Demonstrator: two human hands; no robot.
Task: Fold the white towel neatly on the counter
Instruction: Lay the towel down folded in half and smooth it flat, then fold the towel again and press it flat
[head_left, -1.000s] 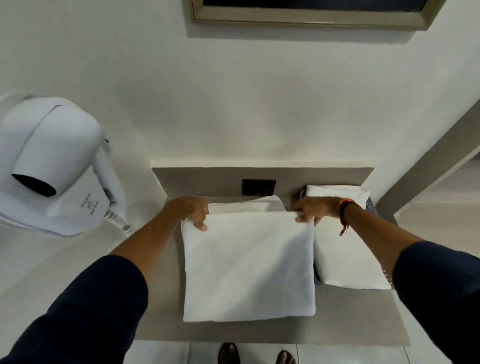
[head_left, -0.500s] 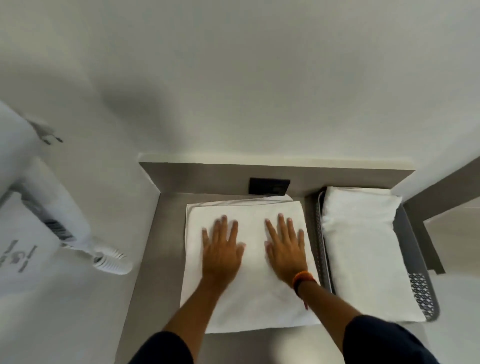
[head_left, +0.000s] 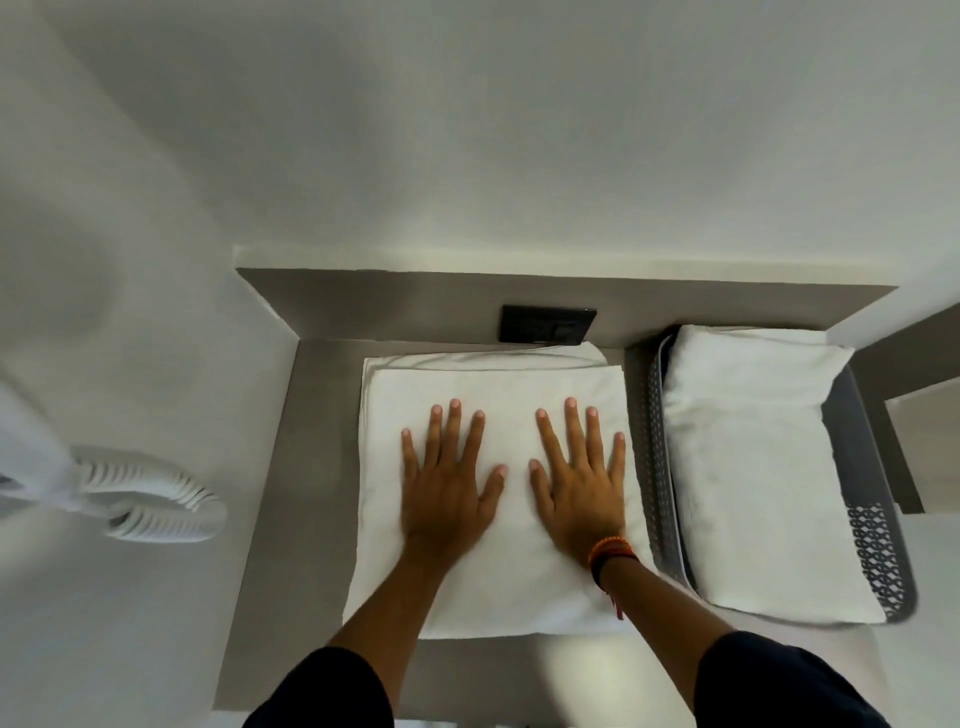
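The white towel (head_left: 493, 384) lies folded into a rough square on the grey counter (head_left: 306, 467), its layered edges showing along the far side. My left hand (head_left: 447, 493) rests flat on the towel's left half, palm down, fingers spread. My right hand (head_left: 582, 488) lies flat on the right half in the same way, with an orange and black band at the wrist. Neither hand grips the cloth.
A grey perforated basket (head_left: 878, 545) stands right of the towel with another folded white towel (head_left: 753, 467) in it. A black wall socket (head_left: 548, 325) sits behind the counter. A white coiled cord (head_left: 150, 499) hangs at the left wall.
A second ago both hands held the towel's far corners; then they came down flat on top. Since half a second ago they have slid slightly apart, fingers spread wider.
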